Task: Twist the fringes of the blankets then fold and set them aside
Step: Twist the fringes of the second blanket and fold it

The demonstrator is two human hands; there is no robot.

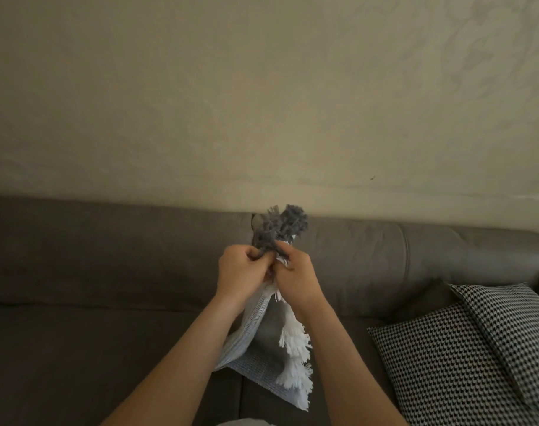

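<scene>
Held up in front of the brown sofa (108, 272), the left hand (242, 272) pinches the grey fringe (280, 226), and the right hand (295, 276) seems to grip the blanket (255, 327) hanging beneath. A checked cushion (464, 348) lies rightmost.

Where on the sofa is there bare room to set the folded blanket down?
The left seat of the sofa, from the frame's left edge to the hanging blanket, is bare. Right is crowded: patterned cushions fill that corner.
</scene>
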